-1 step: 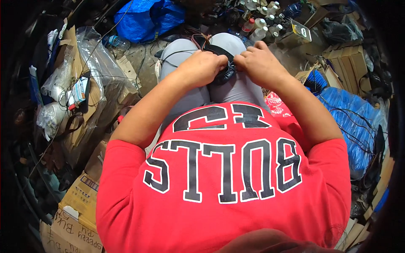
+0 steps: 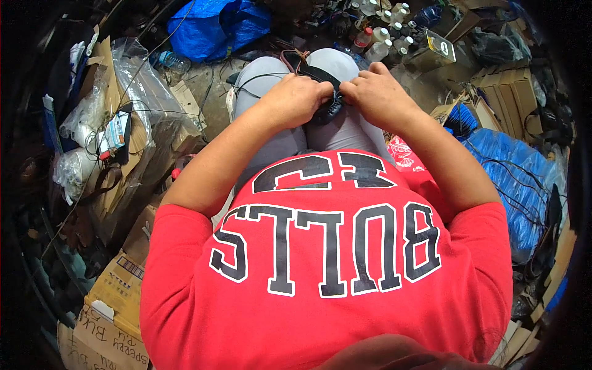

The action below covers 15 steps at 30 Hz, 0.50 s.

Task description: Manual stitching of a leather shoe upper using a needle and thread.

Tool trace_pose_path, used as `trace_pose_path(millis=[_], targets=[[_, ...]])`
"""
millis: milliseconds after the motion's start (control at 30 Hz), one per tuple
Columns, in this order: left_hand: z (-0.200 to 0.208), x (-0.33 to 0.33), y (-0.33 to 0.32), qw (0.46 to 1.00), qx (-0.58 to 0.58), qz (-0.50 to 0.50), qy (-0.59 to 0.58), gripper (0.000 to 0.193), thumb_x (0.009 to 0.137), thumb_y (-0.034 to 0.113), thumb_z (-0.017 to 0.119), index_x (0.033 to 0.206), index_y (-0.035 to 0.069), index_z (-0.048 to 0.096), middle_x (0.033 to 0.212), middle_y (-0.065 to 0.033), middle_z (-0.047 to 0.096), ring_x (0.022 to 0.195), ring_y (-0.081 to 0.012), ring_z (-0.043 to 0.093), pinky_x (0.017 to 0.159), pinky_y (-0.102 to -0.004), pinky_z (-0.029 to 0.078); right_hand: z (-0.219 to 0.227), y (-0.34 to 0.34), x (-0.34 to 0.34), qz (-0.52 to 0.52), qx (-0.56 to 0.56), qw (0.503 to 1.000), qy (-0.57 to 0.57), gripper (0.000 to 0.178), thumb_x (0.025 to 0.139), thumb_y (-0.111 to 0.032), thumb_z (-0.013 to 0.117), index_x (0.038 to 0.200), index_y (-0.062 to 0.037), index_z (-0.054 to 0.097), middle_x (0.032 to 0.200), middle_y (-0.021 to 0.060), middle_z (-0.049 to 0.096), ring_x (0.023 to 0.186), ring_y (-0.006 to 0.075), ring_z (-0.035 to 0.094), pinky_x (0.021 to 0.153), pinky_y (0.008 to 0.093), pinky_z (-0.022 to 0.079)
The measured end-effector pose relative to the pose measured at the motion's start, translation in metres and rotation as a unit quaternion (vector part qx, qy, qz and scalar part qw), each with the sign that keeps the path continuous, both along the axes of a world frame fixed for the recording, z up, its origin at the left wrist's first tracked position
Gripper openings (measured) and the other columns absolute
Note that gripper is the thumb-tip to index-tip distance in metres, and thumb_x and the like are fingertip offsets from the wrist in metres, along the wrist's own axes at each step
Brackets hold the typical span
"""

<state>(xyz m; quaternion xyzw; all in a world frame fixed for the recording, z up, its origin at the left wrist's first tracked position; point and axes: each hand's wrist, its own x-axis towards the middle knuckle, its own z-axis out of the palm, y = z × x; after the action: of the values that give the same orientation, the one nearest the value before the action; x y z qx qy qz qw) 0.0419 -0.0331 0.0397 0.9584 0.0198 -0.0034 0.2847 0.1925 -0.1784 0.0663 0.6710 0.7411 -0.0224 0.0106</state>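
Observation:
On my grey-trousered knees lies a black piece (image 2: pixel 330 111) that looks like a shoe, with pale stitches along its edge. My left hand (image 2: pixel 298 98) is closed at its left side, thumb and curled fingers pressed on the edge. On the other side my right hand (image 2: pixel 377 92) makes a pinch close to the same edge. What its fingertips hold is too small to make out. A thin dark cord (image 2: pixel 256 78) loops over my left knee, and a brown strap or cord (image 2: pixel 295 58) lies between the knees. My hands hide part of the black piece.
Blue plastic sheeting (image 2: pixel 216 28) lies beyond my left knee. Several bottles (image 2: pixel 378 49) stand past the right one. Cardboard and clear plastic (image 2: pixel 139 92) pile up at left, boxes (image 2: pixel 117 290) at lower left. A blue wrapped bundle (image 2: pixel 515 185) and cardboard (image 2: pixel 509 98) are at right.
My right hand has shifted very slightly left, toward the left hand. The left hand and the black piece look the same.

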Motion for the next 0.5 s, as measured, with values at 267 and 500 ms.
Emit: trace_pose_path(millis=[267,500], targets=[[-0.001,-0.049,0.021,0.997,0.066,0.006,-0.036,0.007,0.078,0.004,0.051,0.084,0.008,0.05,0.078,-0.008,0.06,0.082,-0.0279,0.058,0.075,-0.0389,0.039,-0.021,-0.024,0.027,-0.026,0.012,0.991,0.128,0.01,0.079,-0.006,0.051,0.083,-0.0136,0.055,0.073,0.0052,0.061,0.079,0.0242,0.059,0.083,0.0372,0.037],[0.027,-0.129,0.081,0.926,-0.215,0.307,-0.04,0.006,0.085,0.009,0.059,0.084,0.003,0.062,0.076,-0.0021,0.062,0.071,-0.0116,0.055,0.064,-0.0254,0.042,-0.039,-0.103,0.128,-0.348,0.095,0.657,0.662,0.013,0.084,-0.012,0.063,0.094,-0.0052,0.064,0.082,0.0022,0.064,0.08,0.0111,0.057,0.075,0.0271,0.045]])
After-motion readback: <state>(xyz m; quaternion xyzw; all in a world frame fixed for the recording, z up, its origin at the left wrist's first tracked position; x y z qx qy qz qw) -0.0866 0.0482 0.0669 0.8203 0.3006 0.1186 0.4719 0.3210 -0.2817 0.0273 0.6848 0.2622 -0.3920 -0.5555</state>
